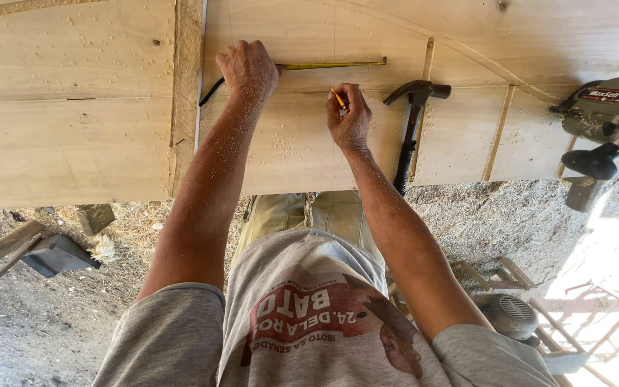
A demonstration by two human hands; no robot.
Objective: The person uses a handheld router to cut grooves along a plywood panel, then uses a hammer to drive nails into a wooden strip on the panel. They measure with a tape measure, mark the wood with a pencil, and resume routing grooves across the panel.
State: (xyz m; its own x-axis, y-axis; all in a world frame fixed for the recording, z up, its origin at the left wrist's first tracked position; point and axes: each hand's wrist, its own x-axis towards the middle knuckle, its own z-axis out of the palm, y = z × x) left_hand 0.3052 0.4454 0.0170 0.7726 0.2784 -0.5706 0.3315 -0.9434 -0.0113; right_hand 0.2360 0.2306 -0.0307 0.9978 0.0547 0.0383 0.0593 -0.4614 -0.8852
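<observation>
Pale wooden board with a pencilled arc and sawdust specks (288, 143), lying flat as the work surface; landmark for all entries below.

Left hand (247, 69): resting knuckles-up on the board near its left edge, fingers curled closed, pressing down the body end of the yellow metal tape measure blade (332, 64). Exact grip under the palm hidden. Black cord or strap (210, 92) trailing from beneath this hand toward the board's left edge.

Yellow tape measure blade: drawn out flat across the board's upper part, running rightward from the left hand to a point just short of a narrow wooden strip (428, 59).

Right hand (349, 115): on the board near its middle, just below the blade, fingers pinched closed around a short yellow pencil (338, 98). Pencil tilted, its tip at the board surface close beneath the blade.

Black claw hammer with dark handle (411, 125): lying on the board right of the right hand, head toward the blade's far end, handle reaching the board's near edge.

Grey electric router with black knob (603, 118): at the board's far right end, well apart from both hands.

Second pale wooden panel (66, 100): abutting the board's left edge.

Sawdust-covered ground (51, 315): below the board's near edge.
</observation>
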